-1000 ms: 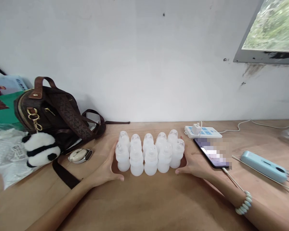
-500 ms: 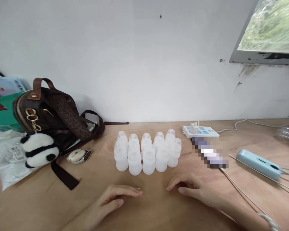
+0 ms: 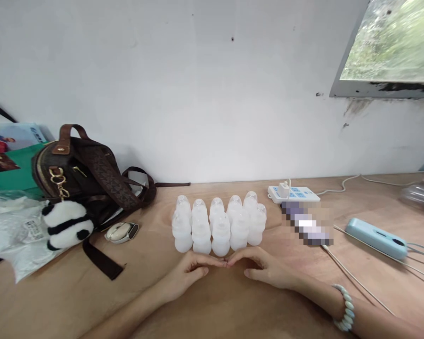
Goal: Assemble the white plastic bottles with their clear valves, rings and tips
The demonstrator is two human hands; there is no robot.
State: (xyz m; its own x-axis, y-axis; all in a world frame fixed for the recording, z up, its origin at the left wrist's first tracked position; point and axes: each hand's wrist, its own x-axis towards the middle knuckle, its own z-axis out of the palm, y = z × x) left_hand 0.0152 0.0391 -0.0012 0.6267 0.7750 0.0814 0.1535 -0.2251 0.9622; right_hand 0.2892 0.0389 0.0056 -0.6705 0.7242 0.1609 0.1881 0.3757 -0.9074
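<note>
Several small white baby bottles with clear domed caps (image 3: 221,235) stand upright in a tight cluster, in two rough rows, on the wooden table (image 3: 229,306). Just in front of them, my left hand (image 3: 194,271) rests with fingers stretched to the right and thumb apart, holding nothing. My right hand (image 3: 261,267) mirrors it from the other side, fingers stretched to the left, thumb apart, also without anything in it. The fingertips of both hands meet near the front of the bottles. Whether they touch a bottle, I cannot tell.
On the left are a brown backpack (image 3: 88,174), a panda plush (image 3: 69,225), a plastic bag (image 3: 17,240) and a beige mouse (image 3: 117,231) beside a smartwatch. To the right lie a power strip (image 3: 305,194), a blurred-out phone (image 3: 305,223), a light-blue device (image 3: 376,238) and cables.
Both hands have moved inward and forward, toward the bottles, until their fingertips met. The view has shifted slightly; the bottles stay grouped as before.
</note>
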